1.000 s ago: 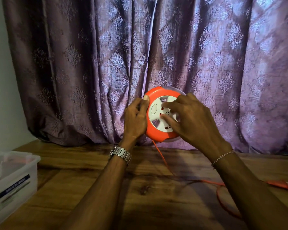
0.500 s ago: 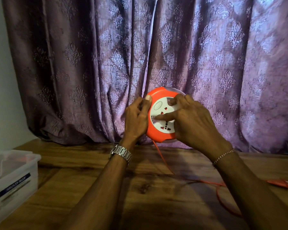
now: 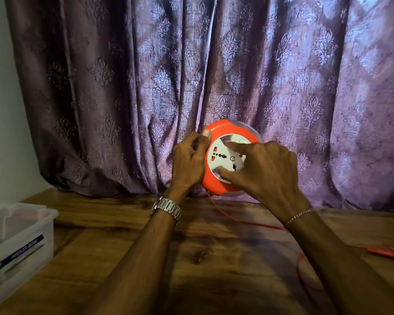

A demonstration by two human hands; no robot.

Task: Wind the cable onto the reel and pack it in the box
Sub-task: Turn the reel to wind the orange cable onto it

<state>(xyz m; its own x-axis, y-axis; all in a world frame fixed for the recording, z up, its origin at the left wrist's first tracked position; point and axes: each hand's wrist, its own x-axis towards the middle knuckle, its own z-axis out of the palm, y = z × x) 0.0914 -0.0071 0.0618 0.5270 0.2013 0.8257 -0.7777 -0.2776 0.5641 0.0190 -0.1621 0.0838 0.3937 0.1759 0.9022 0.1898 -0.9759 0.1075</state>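
Reel point(image 3: 230, 159) held upright above the desk point(image 3: 214, 258), white socket face toward the camera, close in front of the curtain point(image 3: 282, 76); left hand point(image 3: 188, 164) closed on the reel's left rim, thumb laid over the orange edge; right hand point(image 3: 266, 169) on the white centre disc, forefinger and thumb pressed at its upper and lower margins, other fingers loosely curled, gripping nothing besides. Step in hand, by my reading: turning the centre disc to draw the cable in; to do it well, keep the left grip firm so the housing does not turn with the disc, rotate in short even strokes, and let the cable point(image 3: 223, 212) run in straight from the bottom slot so it does not kink or drag the plug point(image 3: 383, 251) off the desk. Reel itself: round orange housing, a pale translucent back rim showing behind it, white face with dark pin holes and red shutters. Cable thin and orange, hanging from the reel's underside, trailing right across the desk into a slack loop, plug lying flat near the right edge; much left unwound. Box point(image 3: 21, 242), clear plastic with a blue label, sits at the left edge, well apart.
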